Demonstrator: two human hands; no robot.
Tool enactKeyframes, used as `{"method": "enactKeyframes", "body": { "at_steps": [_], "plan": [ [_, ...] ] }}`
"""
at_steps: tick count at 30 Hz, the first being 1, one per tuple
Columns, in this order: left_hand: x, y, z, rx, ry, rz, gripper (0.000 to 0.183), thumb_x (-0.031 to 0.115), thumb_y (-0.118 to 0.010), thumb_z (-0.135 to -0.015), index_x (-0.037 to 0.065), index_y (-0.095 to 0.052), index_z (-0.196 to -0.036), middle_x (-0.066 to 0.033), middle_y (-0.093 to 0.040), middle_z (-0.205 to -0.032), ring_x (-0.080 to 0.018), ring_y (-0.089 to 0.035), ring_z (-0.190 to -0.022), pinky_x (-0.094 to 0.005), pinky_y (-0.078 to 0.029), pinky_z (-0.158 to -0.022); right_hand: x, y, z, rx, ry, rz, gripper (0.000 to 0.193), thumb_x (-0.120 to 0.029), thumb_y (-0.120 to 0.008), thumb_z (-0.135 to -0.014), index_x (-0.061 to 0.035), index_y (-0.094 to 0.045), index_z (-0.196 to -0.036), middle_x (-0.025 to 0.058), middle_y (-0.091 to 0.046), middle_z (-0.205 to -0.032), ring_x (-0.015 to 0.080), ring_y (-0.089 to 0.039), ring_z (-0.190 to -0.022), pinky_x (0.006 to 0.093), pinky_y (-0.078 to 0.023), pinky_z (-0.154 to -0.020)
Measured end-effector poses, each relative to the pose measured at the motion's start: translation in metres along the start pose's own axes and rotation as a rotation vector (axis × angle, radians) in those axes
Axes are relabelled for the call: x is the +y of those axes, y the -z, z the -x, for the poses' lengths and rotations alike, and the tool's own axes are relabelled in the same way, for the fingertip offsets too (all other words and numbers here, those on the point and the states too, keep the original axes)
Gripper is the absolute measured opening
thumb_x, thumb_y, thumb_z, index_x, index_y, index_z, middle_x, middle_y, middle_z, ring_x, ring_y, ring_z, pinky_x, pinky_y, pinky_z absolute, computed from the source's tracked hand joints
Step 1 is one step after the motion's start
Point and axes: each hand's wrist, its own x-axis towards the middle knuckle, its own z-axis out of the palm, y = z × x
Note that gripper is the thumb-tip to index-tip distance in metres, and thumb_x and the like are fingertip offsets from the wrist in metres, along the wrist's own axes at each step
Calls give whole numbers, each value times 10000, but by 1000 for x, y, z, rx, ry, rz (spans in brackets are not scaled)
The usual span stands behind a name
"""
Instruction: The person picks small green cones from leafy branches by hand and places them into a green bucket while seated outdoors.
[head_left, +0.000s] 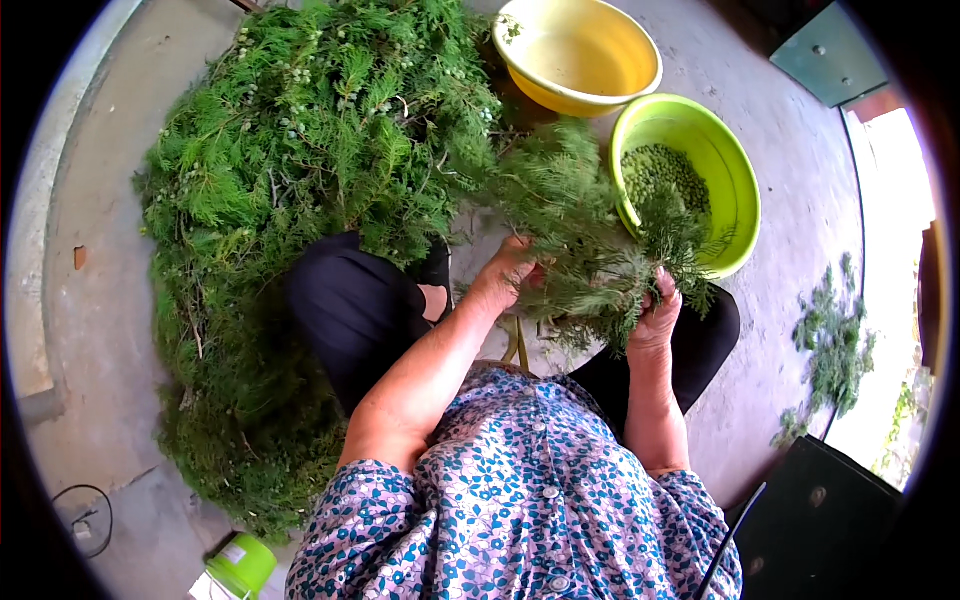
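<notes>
A leafy green branch (570, 205) stretches between a seated person's bare hands, fanning out beyond the fingers toward a lime-green basin (742, 170) of small green berries (662, 178). The left hand (510, 270) grips its left side, fingers partly hidden by foliage; the right hand (657, 312) seemingly pinches sprigs at its right end.

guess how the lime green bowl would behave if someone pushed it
The lime green bowl would probably slide fairly easily, since the floor looks smooth. The small round green bits inside would likely shift or roll, as they lie loose. Tipping seems less likely with a gentle push, given its wide shape.
</notes>
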Motion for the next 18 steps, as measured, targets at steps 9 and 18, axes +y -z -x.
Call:
{"method": "enactKeyframes", "body": {
  "at_steps": [9,18],
  "plan": [
    [18,-7,9,254,-300,-194,219,-53,-506,-780,-42,-606,-975,-44,-622,-771,-83,-549,-615,-207,-461,-522,25,12,-31,-206,-187,-151,355,-247,-582,-813,-28,-564,-1091,96,-601,-1040,249,-568,-926,411,-465,-817],
    [25,36,-1,150,-580,-31,148,-15,-519,-812,-50,-568,-947,-134,-640,-915,-89,-549,-611,-217,-444,-503,51,57,-54,-307,199,358,380,-291,-569,-805,-9,-539,-1059,118,-612,-940,247,-595,-774,375,-504,-620]
  ]
}}
